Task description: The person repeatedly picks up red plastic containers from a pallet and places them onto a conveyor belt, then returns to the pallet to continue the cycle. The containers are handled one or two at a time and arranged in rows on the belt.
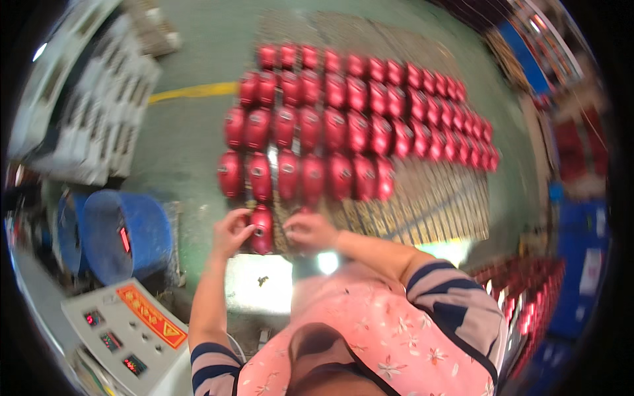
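Note:
Glossy red oval shells (pixel 288 173), each with a small dark opening on top, stand in several rows on a slatted surface (pixel 422 211) in front of me. One red oval shell (pixel 262 232) sits nearest to me, out of line with the rows. At its left side my left hand (pixel 232 232) has curled fingers, with the thumb and a finger against the shell. Just right of that shell, a small gap away, my right hand (pixel 312 231) has its fingers drawn together. Blur hides what they may hold; a bit of red shows just beyond them.
Blue bins (pixel 129 231) stand at the left, above a control box (pixel 129 336) with lit displays and an orange warning label. Pale stacked pallets (pixel 86 99) are at the far left. More red parts (pixel 528 290) and blue crates (pixel 584 264) lie at the right.

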Action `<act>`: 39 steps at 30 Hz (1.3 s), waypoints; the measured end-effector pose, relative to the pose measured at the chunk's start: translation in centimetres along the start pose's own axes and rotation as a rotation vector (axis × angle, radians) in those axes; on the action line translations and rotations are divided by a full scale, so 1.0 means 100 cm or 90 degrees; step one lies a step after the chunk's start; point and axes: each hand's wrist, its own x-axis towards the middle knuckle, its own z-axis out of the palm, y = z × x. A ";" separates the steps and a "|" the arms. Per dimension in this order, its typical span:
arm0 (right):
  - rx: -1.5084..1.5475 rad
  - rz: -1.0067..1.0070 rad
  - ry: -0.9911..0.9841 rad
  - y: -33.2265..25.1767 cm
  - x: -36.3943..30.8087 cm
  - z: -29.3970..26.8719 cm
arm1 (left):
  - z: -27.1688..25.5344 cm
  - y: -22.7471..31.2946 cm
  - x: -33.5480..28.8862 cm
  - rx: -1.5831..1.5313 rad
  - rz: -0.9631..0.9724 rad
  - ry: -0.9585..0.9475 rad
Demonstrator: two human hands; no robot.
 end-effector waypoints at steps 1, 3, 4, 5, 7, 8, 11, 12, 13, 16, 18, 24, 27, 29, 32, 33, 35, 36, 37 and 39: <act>-0.050 -0.033 0.070 0.002 -0.015 -0.009 | -0.004 0.002 0.002 -0.018 0.040 -0.063; -0.051 0.005 0.205 0.007 -0.045 -0.037 | -0.012 0.006 0.010 0.006 0.040 -0.155; -0.003 0.059 0.262 0.009 -0.063 -0.054 | -0.014 0.007 0.014 0.014 0.055 -0.178; 0.012 0.101 0.337 0.009 -0.082 -0.070 | -0.015 0.008 0.019 0.091 0.098 -0.232; 0.008 0.135 0.452 0.012 -0.107 -0.107 | -0.016 0.013 0.026 0.108 0.125 -0.262; -0.005 0.190 0.509 0.014 -0.114 -0.126 | -0.015 0.016 0.027 0.132 0.136 -0.266; -0.084 0.215 0.529 0.027 -0.120 -0.171 | -0.009 0.021 0.025 0.146 0.120 -0.284; -0.110 0.224 0.480 0.032 -0.118 -0.184 | -0.006 0.022 0.022 0.158 0.121 -0.288; -0.136 0.225 0.435 0.037 -0.117 -0.194 | -0.002 0.021 0.018 0.145 0.111 -0.286; -0.221 0.197 0.327 0.057 -0.108 -0.216 | 0.014 0.016 -0.004 0.104 0.038 -0.191; -0.241 0.167 0.306 0.072 -0.103 -0.225 | 0.028 0.014 -0.026 0.124 0.046 -0.116; -0.158 -0.035 0.230 0.107 -0.117 -0.250 | 0.110 0.057 -0.149 0.157 -0.018 0.156; -0.142 -0.023 0.136 0.102 -0.161 -0.277 | 0.172 0.113 -0.230 0.056 -0.062 0.339; -0.253 -0.130 0.146 0.092 -0.192 -0.297 | 0.219 0.153 -0.282 -0.019 -0.099 0.444; -0.280 -0.013 0.041 0.080 -0.228 -0.304 | 0.286 0.200 -0.386 -0.101 -0.122 0.536; -0.332 0.014 -0.046 0.078 -0.237 -0.297 | 0.306 0.210 -0.424 -0.066 -0.210 0.559; -0.327 -0.148 -0.240 0.076 -0.245 -0.258 | 0.350 0.224 -0.492 -0.025 -0.216 0.678; -0.366 -0.243 -0.314 0.069 -0.248 -0.235 | 0.372 0.227 -0.516 0.011 -0.233 0.713; -0.365 -0.282 -0.453 0.066 -0.255 -0.203 | 0.406 0.237 -0.548 -0.073 -0.241 0.756; -0.382 -0.328 -0.681 0.063 -0.294 -0.136 | 0.470 0.250 -0.608 -0.098 -0.355 0.846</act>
